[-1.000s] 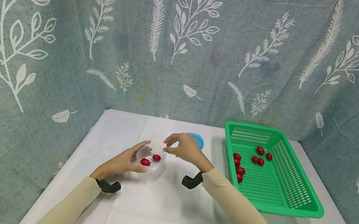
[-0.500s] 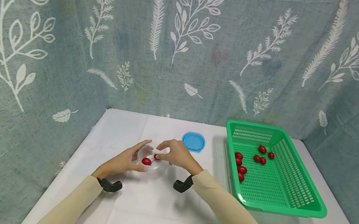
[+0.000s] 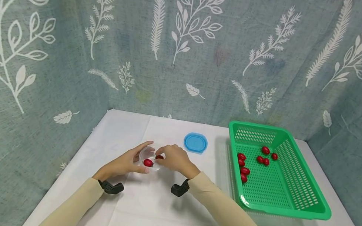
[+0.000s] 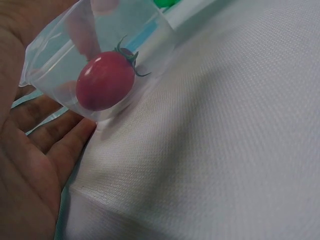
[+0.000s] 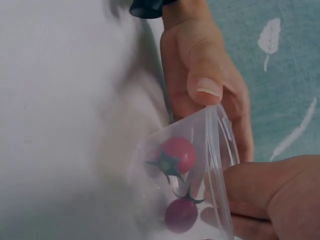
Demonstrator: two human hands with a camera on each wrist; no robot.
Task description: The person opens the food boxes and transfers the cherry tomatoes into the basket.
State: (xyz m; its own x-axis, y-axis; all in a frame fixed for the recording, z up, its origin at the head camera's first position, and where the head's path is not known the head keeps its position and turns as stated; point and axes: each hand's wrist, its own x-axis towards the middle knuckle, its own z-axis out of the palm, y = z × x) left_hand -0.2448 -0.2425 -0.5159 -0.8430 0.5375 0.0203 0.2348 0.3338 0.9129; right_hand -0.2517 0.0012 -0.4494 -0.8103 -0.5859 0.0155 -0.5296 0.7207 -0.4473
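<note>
A clear plastic container (image 3: 153,166) sits on the white cloth, with my left hand (image 3: 123,165) gripping its side between thumb and fingers. One red cherry tomato (image 3: 147,163) lies inside it, near the left thumb. My right hand (image 3: 175,159) reaches over the rim, and its fingertips pinch a second cherry tomato (image 3: 159,157), partly hidden by them. From the right wrist, both tomatoes show through the wall with green stems, the right fingers (image 5: 245,215) beside the lower tomato (image 5: 181,215). The left wrist view shows a tomato (image 4: 106,81) close up through the plastic.
A green perforated basket (image 3: 285,210) with several cherry tomatoes (image 3: 244,171) stands at the right of the table. Behind my right hand lies a blue lid (image 3: 196,142). A patterned grey-green curtain (image 3: 187,54) closes off the back and sides.
My right hand has moved left and down from above the rim into the container, closing its fingers on a tomato. The left hand stays around the container. The blue lid is now uncovered.
</note>
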